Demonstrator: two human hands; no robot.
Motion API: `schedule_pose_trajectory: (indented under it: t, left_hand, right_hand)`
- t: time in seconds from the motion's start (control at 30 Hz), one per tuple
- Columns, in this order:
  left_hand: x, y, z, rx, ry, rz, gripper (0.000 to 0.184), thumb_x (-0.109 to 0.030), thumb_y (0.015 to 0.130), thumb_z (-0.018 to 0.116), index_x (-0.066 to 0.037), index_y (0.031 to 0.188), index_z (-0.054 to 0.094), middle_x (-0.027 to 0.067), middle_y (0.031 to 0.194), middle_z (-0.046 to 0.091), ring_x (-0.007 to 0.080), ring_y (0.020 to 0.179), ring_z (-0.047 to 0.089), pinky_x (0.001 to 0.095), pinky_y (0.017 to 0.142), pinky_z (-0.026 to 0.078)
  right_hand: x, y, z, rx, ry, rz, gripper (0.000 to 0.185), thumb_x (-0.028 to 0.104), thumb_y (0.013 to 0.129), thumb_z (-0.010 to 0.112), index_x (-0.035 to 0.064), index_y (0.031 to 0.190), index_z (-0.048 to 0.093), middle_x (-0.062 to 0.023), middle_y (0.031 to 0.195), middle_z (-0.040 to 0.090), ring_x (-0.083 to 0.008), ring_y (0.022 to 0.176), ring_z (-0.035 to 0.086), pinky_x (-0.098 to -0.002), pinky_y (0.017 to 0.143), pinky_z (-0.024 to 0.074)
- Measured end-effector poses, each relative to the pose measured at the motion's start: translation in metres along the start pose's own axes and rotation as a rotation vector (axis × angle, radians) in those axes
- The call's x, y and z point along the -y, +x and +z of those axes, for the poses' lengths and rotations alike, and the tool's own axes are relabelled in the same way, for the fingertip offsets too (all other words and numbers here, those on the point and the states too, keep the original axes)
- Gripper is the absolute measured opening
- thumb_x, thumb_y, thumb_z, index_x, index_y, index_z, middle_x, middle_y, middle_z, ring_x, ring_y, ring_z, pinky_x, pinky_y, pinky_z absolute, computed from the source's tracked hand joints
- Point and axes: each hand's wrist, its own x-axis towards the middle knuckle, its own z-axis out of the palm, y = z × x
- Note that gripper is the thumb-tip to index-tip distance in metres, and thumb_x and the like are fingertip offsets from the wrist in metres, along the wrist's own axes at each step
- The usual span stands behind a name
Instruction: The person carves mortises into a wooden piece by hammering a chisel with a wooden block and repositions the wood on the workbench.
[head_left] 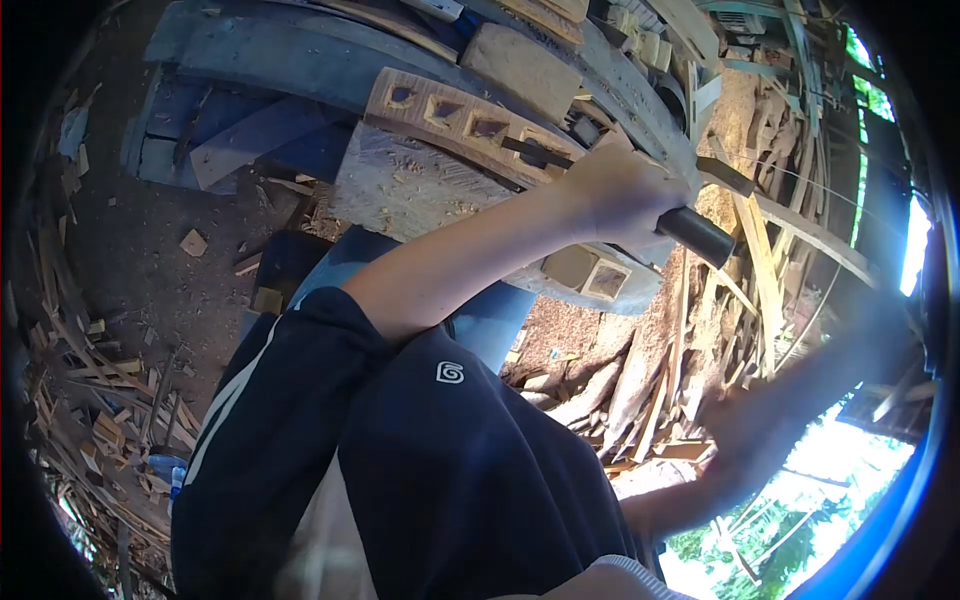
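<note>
My left hand (625,190) is wrapped round a chisel (697,237), its dark round handle end sticking out past the fist. The chisel's dark blade points left, over a wooden piece (420,108) with several square holes cut in its face. That piece lies on a thick, weathered wooden block (400,185) strewn with chips. At lower right, my right hand (722,435) is raised well apart from the chisel and smeared by motion. It is closed round a dark, blurred mallet (830,375), whose outline is hard to make out.
Another holed wooden piece (603,280) is at the near side of the block. A dark bar (725,177) lies beyond my left fist. Planks (270,50) and a wood block (520,70) are at the top. Scrap wood (115,430) litters the ground at left; long offcuts (765,270) lie at right.
</note>
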Motion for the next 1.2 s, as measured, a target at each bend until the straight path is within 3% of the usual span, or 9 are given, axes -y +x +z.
schedule_pose_trajectory:
  t: [0.13,0.23,0.33,0.37,0.53,0.6,0.77,1.0,1.2]
  left_hand:
    - [0.003,-0.001,0.003,0.021,0.004,0.016,0.021,-0.031,0.067,0.077,-0.018,0.079,0.065,0.0035,0.069,0.062,0.0236,0.069,0.061,0.0358,0.067,0.052]
    - [0.004,-0.002,-0.008,0.054,-0.019,-0.053,0.020,-0.031,0.069,0.077,-0.019,0.080,0.066,0.0046,0.069,0.063,0.0246,0.066,0.064,0.0357,0.061,0.052]
    - [0.014,-0.002,-0.014,0.028,-0.002,-0.037,0.019,-0.031,0.070,0.076,-0.019,0.081,0.066,0.0040,0.069,0.064,0.0263,0.063,0.066,0.0353,0.057,0.052]
    - [0.013,-0.002,-0.018,0.014,-0.055,-0.069,0.018,-0.030,0.070,0.076,-0.019,0.081,0.066,0.0032,0.069,0.064,0.0254,0.063,0.066,0.0353,0.057,0.052]
    - [0.014,0.004,-0.026,-0.098,-0.083,-0.044,0.018,-0.027,0.070,0.076,-0.017,0.078,0.063,0.0019,0.066,0.063,0.0222,0.062,0.066,0.0348,0.056,0.052]
    - [0.012,0.005,-0.029,-0.111,-0.071,-0.038,0.019,-0.027,0.069,0.077,-0.017,0.077,0.062,0.0017,0.064,0.062,0.0218,0.060,0.066,0.0347,0.055,0.052]
    - [-0.012,0.017,-0.038,-0.071,-0.021,0.017,0.022,-0.030,0.069,0.078,-0.018,0.078,0.061,0.0006,0.061,0.061,0.0216,0.052,0.064,0.0347,0.050,0.050]
    - [-0.010,0.021,-0.030,0.007,-0.035,-0.070,0.022,-0.033,0.074,0.072,-0.014,0.083,0.066,0.0057,0.065,0.065,0.0255,0.057,0.067,0.0392,0.053,0.052]
    - [-0.006,0.021,-0.023,0.018,-0.019,-0.098,0.022,-0.034,0.073,0.072,-0.015,0.083,0.066,0.0058,0.064,0.065,0.0252,0.058,0.067,0.0393,0.053,0.052]
  right_hand:
    - [-0.015,0.014,-0.006,-0.458,0.184,-0.574,0.063,0.043,0.097,0.035,-0.0129,0.121,0.051,-0.0222,0.100,0.061,-0.0290,0.099,0.063,-0.0397,0.091,0.0514]
    - [-0.070,-0.011,0.057,-0.037,-0.455,-0.003,0.049,0.021,0.096,0.059,0.0006,0.138,0.043,-0.0200,0.116,0.058,-0.0302,0.105,0.061,-0.0441,0.094,0.0509]
    - [-0.058,-0.002,0.039,0.257,-0.085,0.194,0.061,0.046,0.091,0.059,0.0008,0.131,0.049,-0.0185,0.125,0.058,-0.0255,0.122,0.052,-0.0410,0.101,0.0426]
    - [-0.043,-0.001,0.033,0.134,0.045,0.005,0.058,0.035,0.095,0.056,-0.0017,0.138,0.041,-0.0244,0.113,0.060,-0.0335,0.089,0.067,-0.0430,0.077,0.0566]
    - [-0.008,0.015,-0.036,-0.130,0.124,-0.496,0.057,0.044,0.095,0.045,-0.0077,0.118,0.053,-0.0162,0.103,0.057,-0.0242,0.087,0.057,-0.0346,0.072,0.0469]
    - [0.017,0.003,-0.002,-0.358,0.053,-0.505,0.069,0.045,0.097,0.039,-0.0179,0.126,0.045,-0.0297,0.103,0.060,-0.0332,0.091,0.063,-0.0390,0.080,0.0539]
    - [0.022,-0.006,0.032,-0.546,0.110,-0.337,0.053,0.027,0.103,0.033,-0.0154,0.134,0.037,-0.0299,0.114,0.057,-0.0343,0.094,0.063,-0.0391,0.084,0.0556]
    - [-0.015,0.011,-0.018,-0.137,0.165,-0.423,0.051,0.025,0.103,0.033,-0.0142,0.136,0.035,-0.0301,0.116,0.057,-0.0332,0.096,0.064,-0.0379,0.084,0.0561]
    - [-0.004,0.008,0.004,-0.291,0.184,-0.277,0.052,0.028,0.103,0.036,-0.0137,0.134,0.037,-0.0277,0.112,0.059,-0.0298,0.092,0.064,-0.0358,0.079,0.0555]
